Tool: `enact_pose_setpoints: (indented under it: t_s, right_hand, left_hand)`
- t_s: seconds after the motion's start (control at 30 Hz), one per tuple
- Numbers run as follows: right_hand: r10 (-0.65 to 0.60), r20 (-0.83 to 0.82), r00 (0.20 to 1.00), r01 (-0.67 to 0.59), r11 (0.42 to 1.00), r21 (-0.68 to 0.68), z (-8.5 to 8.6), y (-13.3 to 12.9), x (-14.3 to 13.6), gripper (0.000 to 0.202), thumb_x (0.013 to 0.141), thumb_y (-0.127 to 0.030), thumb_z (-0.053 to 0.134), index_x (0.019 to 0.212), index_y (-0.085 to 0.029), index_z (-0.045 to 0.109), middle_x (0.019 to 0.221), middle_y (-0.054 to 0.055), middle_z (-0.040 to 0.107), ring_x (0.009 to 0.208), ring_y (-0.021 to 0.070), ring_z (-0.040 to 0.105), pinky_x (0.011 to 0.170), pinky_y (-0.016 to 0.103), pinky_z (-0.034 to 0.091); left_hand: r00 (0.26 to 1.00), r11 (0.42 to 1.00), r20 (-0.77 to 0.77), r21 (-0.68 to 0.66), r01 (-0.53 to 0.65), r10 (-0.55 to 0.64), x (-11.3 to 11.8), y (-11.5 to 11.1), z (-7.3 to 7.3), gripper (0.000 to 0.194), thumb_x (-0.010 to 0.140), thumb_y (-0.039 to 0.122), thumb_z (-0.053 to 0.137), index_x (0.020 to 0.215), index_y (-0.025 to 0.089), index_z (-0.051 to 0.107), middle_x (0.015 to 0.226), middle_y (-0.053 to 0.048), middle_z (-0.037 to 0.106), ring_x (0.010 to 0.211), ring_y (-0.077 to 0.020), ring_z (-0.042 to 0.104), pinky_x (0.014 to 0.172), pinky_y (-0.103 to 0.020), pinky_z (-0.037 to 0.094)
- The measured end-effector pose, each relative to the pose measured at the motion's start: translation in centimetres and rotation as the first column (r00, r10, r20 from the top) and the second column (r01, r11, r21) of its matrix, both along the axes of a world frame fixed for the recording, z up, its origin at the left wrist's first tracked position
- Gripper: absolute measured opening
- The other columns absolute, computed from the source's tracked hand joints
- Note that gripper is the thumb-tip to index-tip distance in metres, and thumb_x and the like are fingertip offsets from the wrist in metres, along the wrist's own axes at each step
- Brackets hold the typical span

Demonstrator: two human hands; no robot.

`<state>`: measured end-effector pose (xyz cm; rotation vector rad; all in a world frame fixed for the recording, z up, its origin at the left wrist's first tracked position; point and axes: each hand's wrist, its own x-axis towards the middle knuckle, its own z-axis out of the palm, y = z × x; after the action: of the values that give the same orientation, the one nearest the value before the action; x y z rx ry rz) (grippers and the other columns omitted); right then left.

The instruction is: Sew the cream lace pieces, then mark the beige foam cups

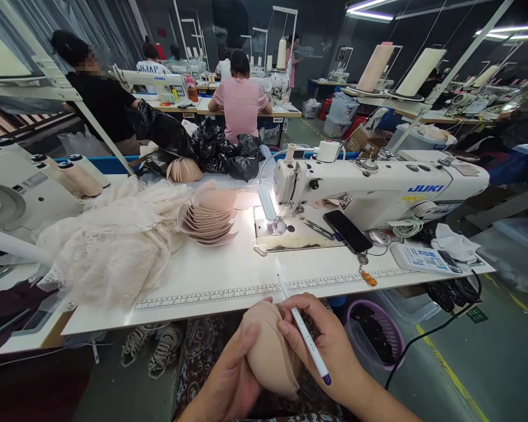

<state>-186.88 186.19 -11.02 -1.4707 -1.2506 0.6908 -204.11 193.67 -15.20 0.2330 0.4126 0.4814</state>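
Low in the view, in front of the table edge, my left hand (235, 366) is wrapped round a small stack of beige bra cups (268, 351). My right hand (330, 343) grips a white marker pen (307, 335) with a purple end, its thin tip pointing up and away. The fingers of that hand also touch the right side of the cups. On the white table, a fanned pile of bra cups (209, 217) lies left of the sewing machine (374, 184). Cream lace fabric (114, 240) is heaped farther left.
A printed ruler (246, 291) runs along the table's front edge. Right of the needle lie thread snips (319, 228), a black phone (347, 230) and an orange charm (368, 278). Black plastic bags (220, 149) sit behind the table. A purple basket (372, 310) stands below. Co-workers sit ahead.
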Motion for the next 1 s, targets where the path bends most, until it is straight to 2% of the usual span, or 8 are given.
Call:
enact_pose_setpoints:
  t_s: [0.13, 0.3, 0.43, 0.5, 0.63, 0.73, 0.9, 1.0]
  right_hand:
    - [-0.058, -0.237, 0.97, 0.06, 0.998, -0.001, -0.8, 0.1, 0.6, 0.019, 0.103, -0.043, 0.067, 0.118, -0.032, 0.066, 0.1, 0.001, 0.07, 0.092, 0.0209, 0.064, 0.086, 0.034, 0.05]
    - [0.02, -0.673, 0.739, -0.042, 0.999, -0.016, -2.1, 0.4, -0.2, 0.037, 0.106, -0.055, 0.056, 0.135, -0.033, 0.061, 0.141, 0.008, 0.068, 0.132, 0.0276, 0.058, 0.111, 0.045, 0.043]
    - [0.023, -0.81, 0.586, 0.027, 0.998, 0.048, -2.2, 0.9, -1.2, 0.037, 0.101, -0.058, 0.062, 0.129, -0.034, 0.065, 0.134, 0.006, 0.072, 0.115, 0.0248, 0.065, 0.101, 0.042, 0.049]
    - [-0.002, -0.798, 0.603, 0.049, 0.998, 0.034, -2.2, 1.1, -1.5, 0.034, 0.101, -0.056, 0.063, 0.127, -0.033, 0.065, 0.131, 0.006, 0.073, 0.109, 0.0234, 0.066, 0.098, 0.041, 0.05]
    - [-0.07, -0.76, 0.647, 0.107, 0.994, 0.0, -2.5, 1.5, -1.5, 0.033, 0.102, -0.056, 0.063, 0.126, -0.033, 0.064, 0.128, 0.006, 0.074, 0.121, 0.0261, 0.062, 0.106, 0.044, 0.045]
    - [-0.096, -0.728, 0.679, 0.122, 0.992, -0.017, -2.8, 1.5, -1.3, 0.029, 0.103, -0.053, 0.061, 0.124, -0.033, 0.063, 0.126, 0.005, 0.075, 0.127, 0.0264, 0.06, 0.112, 0.045, 0.04]
    - [-0.08, -0.607, 0.791, 0.109, 0.994, 0.011, -2.3, 1.3, -1.3, 0.026, 0.106, -0.05, 0.058, 0.126, -0.034, 0.062, 0.129, 0.004, 0.072, 0.125, 0.0267, 0.06, 0.111, 0.045, 0.042]
    - [-0.012, -0.48, 0.877, 0.03, 0.999, 0.029, -1.6, 1.0, -1.0, 0.026, 0.106, -0.045, 0.061, 0.129, -0.034, 0.062, 0.132, 0.005, 0.07, 0.118, 0.0258, 0.064, 0.108, 0.043, 0.046]
  left_hand:
    - [0.998, 0.999, -0.056, -0.051, -0.009, 0.006, 0.4, 0.0, 0.6, 0.054, 0.09, 0.051, 0.079, 0.135, 0.024, 0.071, 0.142, -0.013, 0.07, 0.135, -0.0357, 0.06, 0.123, -0.053, 0.036]
    - [0.998, 0.997, -0.01, -0.032, 0.065, -0.065, 1.2, -0.3, 1.2, 0.052, 0.091, 0.053, 0.077, 0.134, 0.024, 0.073, 0.142, -0.012, 0.07, 0.14, -0.0374, 0.056, 0.124, -0.053, 0.034]
    - [0.996, 0.996, -0.034, -0.008, 0.088, -0.088, 1.2, 0.0, 0.7, 0.043, 0.096, 0.041, 0.072, 0.132, 0.018, 0.074, 0.143, -0.014, 0.069, 0.143, -0.0368, 0.053, 0.126, -0.051, 0.031]
    - [0.994, 0.995, -0.044, -0.015, 0.103, -0.104, 1.2, 0.2, 0.7, 0.044, 0.097, 0.04, 0.069, 0.134, 0.016, 0.073, 0.143, -0.014, 0.069, 0.146, -0.0363, 0.051, 0.127, -0.049, 0.03]
    - [0.993, 0.995, -0.057, 0.025, 0.101, -0.099, 1.0, 0.3, 1.1, 0.06, 0.094, 0.056, 0.071, 0.144, 0.024, 0.066, 0.148, -0.012, 0.066, 0.15, -0.0364, 0.046, 0.127, -0.05, 0.029]
    - [0.99, 0.986, -0.082, 0.11, 0.125, -0.117, 0.9, 0.0, 1.0, 0.057, 0.093, 0.045, 0.076, 0.145, 0.023, 0.066, 0.152, -0.012, 0.062, 0.149, -0.0362, 0.047, 0.127, -0.049, 0.029]
    - [0.99, 0.988, -0.024, -0.081, 0.135, -0.137, 1.2, -0.2, 0.7, 0.055, 0.094, 0.053, 0.071, 0.138, 0.019, 0.071, 0.139, -0.014, 0.071, 0.147, -0.0376, 0.049, 0.128, -0.051, 0.029]
    - [0.993, 0.989, 0.041, -0.093, 0.118, -0.115, 1.1, 0.2, 1.0, 0.05, 0.092, 0.05, 0.075, 0.13, 0.018, 0.076, 0.133, -0.014, 0.075, 0.145, -0.0377, 0.052, 0.128, -0.049, 0.029]
